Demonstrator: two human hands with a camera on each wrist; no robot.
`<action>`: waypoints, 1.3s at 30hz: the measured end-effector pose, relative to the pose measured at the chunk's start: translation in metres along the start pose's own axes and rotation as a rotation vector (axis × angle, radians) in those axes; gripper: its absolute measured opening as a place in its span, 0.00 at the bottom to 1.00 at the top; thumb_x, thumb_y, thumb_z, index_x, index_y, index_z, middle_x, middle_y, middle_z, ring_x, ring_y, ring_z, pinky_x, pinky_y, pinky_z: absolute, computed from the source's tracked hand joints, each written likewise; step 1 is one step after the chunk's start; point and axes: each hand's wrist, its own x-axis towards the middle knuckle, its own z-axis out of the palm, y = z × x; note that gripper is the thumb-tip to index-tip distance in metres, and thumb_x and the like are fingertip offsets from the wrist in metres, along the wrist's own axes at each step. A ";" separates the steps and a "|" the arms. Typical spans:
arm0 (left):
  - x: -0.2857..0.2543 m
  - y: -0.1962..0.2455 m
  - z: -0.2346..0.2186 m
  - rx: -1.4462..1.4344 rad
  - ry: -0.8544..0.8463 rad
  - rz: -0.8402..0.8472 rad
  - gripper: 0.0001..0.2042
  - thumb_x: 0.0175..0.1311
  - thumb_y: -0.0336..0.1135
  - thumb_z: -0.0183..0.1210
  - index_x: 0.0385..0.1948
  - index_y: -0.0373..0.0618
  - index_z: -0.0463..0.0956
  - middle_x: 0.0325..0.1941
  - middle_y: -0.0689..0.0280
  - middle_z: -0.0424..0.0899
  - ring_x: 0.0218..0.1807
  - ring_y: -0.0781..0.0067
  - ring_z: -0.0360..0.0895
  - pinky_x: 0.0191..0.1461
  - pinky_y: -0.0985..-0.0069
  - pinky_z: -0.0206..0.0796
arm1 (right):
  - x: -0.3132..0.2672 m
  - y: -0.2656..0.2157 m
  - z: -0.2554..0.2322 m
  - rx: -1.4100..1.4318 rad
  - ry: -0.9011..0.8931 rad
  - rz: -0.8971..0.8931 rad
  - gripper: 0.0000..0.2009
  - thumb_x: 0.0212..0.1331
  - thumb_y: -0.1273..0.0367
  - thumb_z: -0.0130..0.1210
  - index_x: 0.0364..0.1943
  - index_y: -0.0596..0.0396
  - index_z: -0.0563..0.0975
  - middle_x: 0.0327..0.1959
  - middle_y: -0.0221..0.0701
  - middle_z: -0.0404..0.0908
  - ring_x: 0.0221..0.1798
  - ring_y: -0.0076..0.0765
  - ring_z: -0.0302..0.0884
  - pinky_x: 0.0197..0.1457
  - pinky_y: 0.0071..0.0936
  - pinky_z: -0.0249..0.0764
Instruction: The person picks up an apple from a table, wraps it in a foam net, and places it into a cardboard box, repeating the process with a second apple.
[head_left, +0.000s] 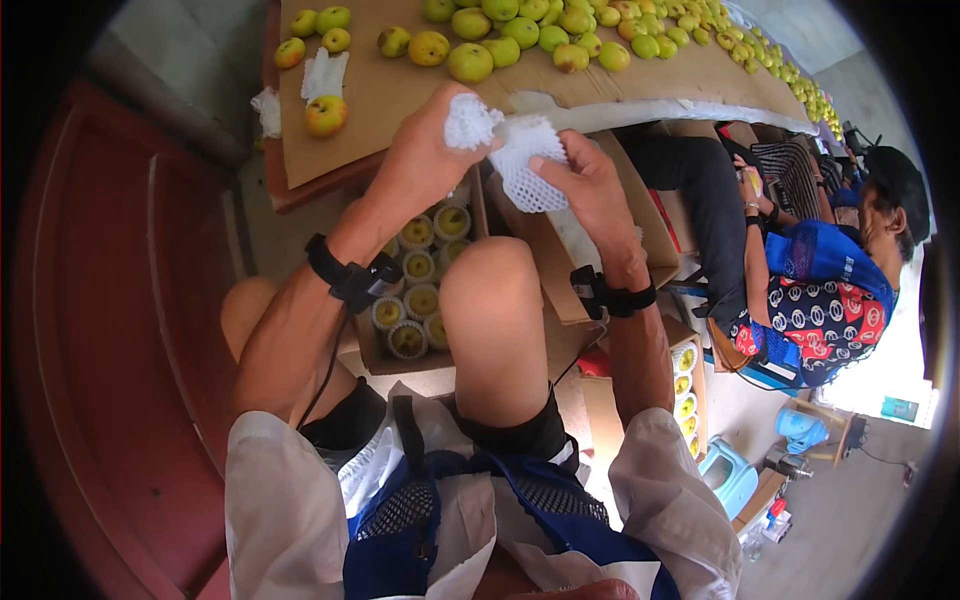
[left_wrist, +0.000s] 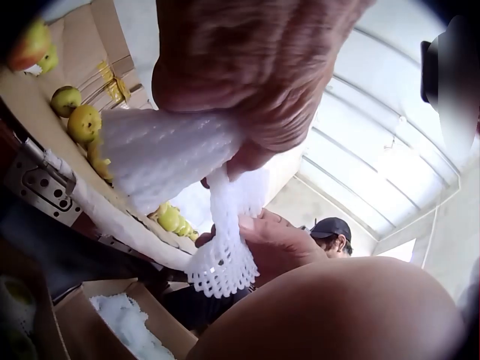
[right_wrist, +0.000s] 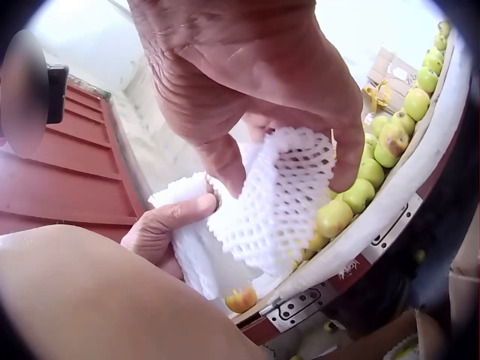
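Note:
My left hand [head_left: 418, 150] grips a bunched white foam fruit net [head_left: 468, 122] above the near edge of the table. In the left wrist view that foam net [left_wrist: 169, 154] sticks out from under the curled fingers. Beside it, my right hand [head_left: 598, 190] pinches a second foam net [head_left: 532, 172] between thumb and fingers. This net [right_wrist: 281, 199] hangs spread and partly opened in the right wrist view, its mesh holes showing. The two nets meet between the hands. A single red-yellow apple [head_left: 325, 116] sits on the table near the left hand.
Many green-yellow apples [head_left: 470, 62] lie across the cardboard-covered table [head_left: 360, 125]. Below, between the knees, stands a box of apples in foam nets [head_left: 418, 268]. An open carton [head_left: 655, 235] is to its right. Another person [head_left: 830, 290] sits at the right, by a blue stool [head_left: 728, 475].

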 end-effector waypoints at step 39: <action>-0.002 0.005 0.008 -0.537 0.031 -0.329 0.17 0.61 0.31 0.67 0.48 0.34 0.77 0.43 0.63 0.84 0.42 0.75 0.81 0.45 0.74 0.75 | -0.001 -0.013 0.057 -0.722 0.351 -0.280 0.31 0.56 0.62 0.68 0.63 0.58 0.70 0.58 0.47 0.74 0.57 0.58 0.77 0.56 0.45 0.76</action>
